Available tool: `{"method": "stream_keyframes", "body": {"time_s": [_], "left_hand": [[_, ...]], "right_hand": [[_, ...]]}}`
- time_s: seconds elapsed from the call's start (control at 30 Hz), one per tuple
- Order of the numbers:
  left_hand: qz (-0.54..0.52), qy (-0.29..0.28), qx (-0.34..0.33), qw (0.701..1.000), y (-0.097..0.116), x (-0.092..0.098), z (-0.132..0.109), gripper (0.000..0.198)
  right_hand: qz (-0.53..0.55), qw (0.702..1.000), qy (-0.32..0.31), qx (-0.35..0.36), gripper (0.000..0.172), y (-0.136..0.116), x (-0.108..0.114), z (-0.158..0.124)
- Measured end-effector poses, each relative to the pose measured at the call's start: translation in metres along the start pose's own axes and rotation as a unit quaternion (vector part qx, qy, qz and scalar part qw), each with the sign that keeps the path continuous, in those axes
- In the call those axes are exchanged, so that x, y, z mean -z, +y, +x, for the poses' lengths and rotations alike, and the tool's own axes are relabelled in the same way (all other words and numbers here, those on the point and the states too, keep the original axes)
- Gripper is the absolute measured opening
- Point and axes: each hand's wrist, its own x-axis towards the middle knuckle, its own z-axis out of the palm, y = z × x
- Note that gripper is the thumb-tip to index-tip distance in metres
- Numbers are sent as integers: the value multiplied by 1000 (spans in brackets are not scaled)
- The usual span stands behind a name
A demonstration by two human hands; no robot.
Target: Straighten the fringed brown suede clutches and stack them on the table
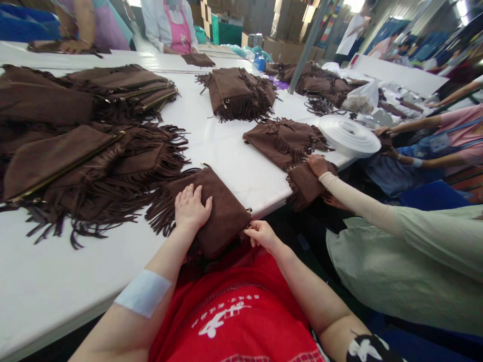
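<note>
A brown suede fringed bag [222, 208] lies at the near edge of the white table [234, 156], right in front of me. My left hand [191, 207] rests flat on top of it, fingers stretched out. At the bag's right corner my right hand [261, 235] pinches a small metal ring or zipper pull. The bag's fringe trails off to the left over the table.
Large piles of the same brown fringed bags [83, 151] fill the left side, with more stacks [237, 93] further back. A co-worker's hand [317, 165] on my right holds another bag [304, 183]. A white roll [349, 134] sits at the right edge. Other people stand at the far side.
</note>
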Motion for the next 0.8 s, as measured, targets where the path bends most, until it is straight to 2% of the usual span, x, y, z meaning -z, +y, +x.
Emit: {"method": "stream_keyframes", "body": {"time_s": [0.3, 0.47, 0.67, 0.8], "left_hand": [[1, 1, -2, 1000, -1, -1, -1, 65], [3, 2, -3, 1000, 0, 1, 0, 64], [-4, 0, 5, 1000, 0, 0, 0, 64], [-4, -4, 8, 1000, 2, 2, -1, 64]], "right_hand": [[-44, 999, 23, -19, 11, 3, -2, 8], [-94, 996, -4, -10, 10, 6, -4, 9], [23, 999, -29, -20, 5, 3, -3, 0], [48, 998, -33, -16, 12, 0, 1, -4]]}}
